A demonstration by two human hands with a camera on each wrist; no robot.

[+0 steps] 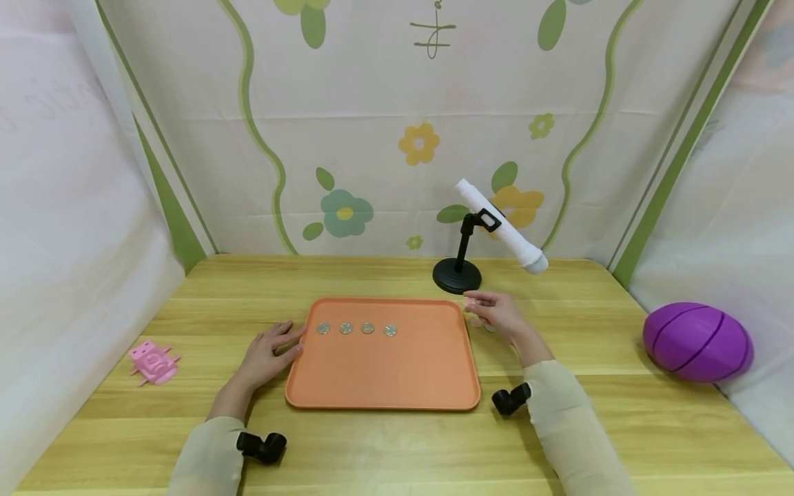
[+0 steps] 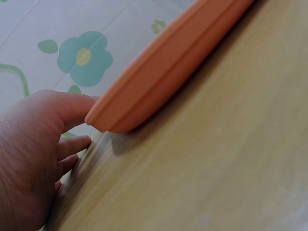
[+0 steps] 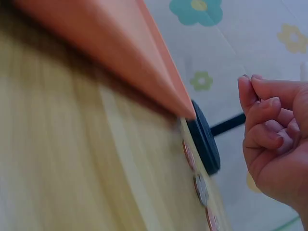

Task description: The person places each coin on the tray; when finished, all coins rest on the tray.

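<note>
On an orange tray, several silver coins lie in a row across the upper left half. My left hand rests at the tray's left edge, its thumb and fingertips against the rim. In the left wrist view, the left hand touches the corner of the tray with loosely bent fingers. Off the tray's upper right corner, my right hand pinches a coin between thumb and forefinger; only a thin edge of it shows above the right hand. Below it, more coins, reddish and silver, lie on the table.
A white microphone leans on a black stand behind the right hand. At the far right sits a purple ball. A pink pig-like figure lies on the wooden table at left. Patterned cloth encloses the table.
</note>
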